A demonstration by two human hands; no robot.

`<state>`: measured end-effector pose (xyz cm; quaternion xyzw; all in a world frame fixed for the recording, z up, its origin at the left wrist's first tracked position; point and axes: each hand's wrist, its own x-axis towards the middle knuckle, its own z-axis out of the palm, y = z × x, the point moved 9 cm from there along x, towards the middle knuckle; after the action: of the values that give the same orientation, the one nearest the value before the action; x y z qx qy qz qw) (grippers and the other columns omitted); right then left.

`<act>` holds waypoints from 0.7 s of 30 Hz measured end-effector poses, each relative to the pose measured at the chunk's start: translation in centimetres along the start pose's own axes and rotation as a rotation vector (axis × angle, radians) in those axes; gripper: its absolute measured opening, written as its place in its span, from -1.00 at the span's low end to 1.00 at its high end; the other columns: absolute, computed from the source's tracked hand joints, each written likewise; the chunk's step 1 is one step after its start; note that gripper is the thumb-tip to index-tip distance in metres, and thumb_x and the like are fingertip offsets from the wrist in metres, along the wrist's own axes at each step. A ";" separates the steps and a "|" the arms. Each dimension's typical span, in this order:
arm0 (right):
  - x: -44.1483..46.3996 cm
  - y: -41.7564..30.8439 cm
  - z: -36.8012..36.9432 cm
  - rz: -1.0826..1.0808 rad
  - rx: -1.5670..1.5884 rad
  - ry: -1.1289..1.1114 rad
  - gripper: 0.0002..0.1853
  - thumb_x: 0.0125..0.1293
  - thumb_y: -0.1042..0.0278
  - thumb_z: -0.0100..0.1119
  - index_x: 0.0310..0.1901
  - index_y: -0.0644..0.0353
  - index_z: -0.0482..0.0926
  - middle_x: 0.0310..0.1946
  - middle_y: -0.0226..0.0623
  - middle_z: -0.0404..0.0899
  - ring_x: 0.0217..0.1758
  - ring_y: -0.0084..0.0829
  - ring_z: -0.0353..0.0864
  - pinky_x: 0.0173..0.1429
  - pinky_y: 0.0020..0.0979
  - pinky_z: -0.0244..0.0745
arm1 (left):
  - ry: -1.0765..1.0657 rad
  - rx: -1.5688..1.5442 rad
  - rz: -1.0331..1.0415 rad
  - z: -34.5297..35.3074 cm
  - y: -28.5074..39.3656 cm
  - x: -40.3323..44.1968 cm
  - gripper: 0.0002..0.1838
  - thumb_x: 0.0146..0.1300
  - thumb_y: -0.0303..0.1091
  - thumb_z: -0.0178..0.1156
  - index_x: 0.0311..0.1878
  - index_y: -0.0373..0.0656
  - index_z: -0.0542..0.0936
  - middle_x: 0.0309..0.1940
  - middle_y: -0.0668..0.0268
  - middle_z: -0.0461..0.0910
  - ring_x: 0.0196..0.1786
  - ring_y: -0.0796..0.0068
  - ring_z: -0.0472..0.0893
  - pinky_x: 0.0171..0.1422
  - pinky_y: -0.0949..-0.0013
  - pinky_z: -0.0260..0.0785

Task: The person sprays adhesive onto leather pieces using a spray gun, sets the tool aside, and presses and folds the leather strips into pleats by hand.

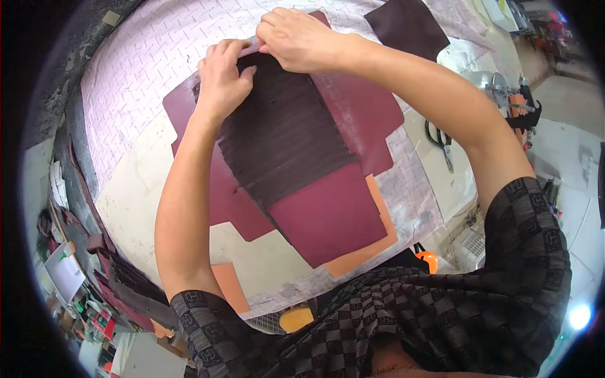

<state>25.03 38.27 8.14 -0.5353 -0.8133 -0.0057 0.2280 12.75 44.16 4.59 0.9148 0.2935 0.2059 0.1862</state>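
A large maroon leather piece [365, 120] with cut-out corners lies on the work surface. Over its middle is a long panel, dark brown and rough along most of its length [287, 132] and smooth maroon at the near end [328, 217]. At the far edge, my right hand [296, 41] is closed, its thumb and fingers pinching a narrow pinkish strip of the leather's edge [251, 49]. Just left of it, my left hand [224, 79] curls its fingers over the same edge, thumb bent inward above the dark panel. Fingertips of both hands are partly hidden.
Black-handled scissors [441, 143] lie to the right. A dark leather piece [408, 26] rests at the far right on patterned cloth [138, 82]. Orange-tan pieces [391, 220] show beneath the near edge. Dark strips [135, 277] hang at the left, and tools [520, 104] stand at the right.
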 end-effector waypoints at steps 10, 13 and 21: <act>-8.7 1.7 3.4 0.718 1.030 -0.458 0.02 0.26 0.05 0.80 0.67 0.16 0.46 0.43 -0.21 0.69 0.46 -0.43 0.63 0.57 -0.35 0.50 | -0.560 -0.477 -0.316 -1.3 -1.9 0.0 -0.76 0.43 -0.37 0.46 0.05 -0.31 0.81 -0.27 0.33 0.79 -0.19 0.53 0.67 0.02 0.31 0.56; -11.7 -1.5 3.6 0.628 1.077 -0.346 -0.19 0.29 0.24 0.77 0.55 0.13 0.62 0.38 -0.23 0.72 0.35 -0.45 0.66 0.49 -0.35 0.58 | -0.606 -0.563 -0.347 -2.0 -0.7 -2.6 -0.74 0.50 -0.44 0.38 0.18 -0.30 0.79 -0.12 0.39 0.80 -0.08 0.57 0.68 0.07 0.38 0.54; -15.8 -3.5 3.7 0.823 1.136 -0.372 -0.47 0.46 0.54 0.52 0.44 0.23 0.67 0.27 -0.35 0.80 0.36 -0.56 0.70 0.41 -0.40 0.61 | -0.673 -0.358 -0.439 -4.6 2.0 -3.5 -0.80 0.43 -0.60 0.27 0.03 -0.30 0.78 -0.27 0.45 0.70 -0.18 0.61 0.64 -0.07 0.45 0.49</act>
<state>25.70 23.98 -0.26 -0.5890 -0.4486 0.5952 0.3123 8.84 41.49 8.44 0.8003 0.3634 -0.1003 0.4663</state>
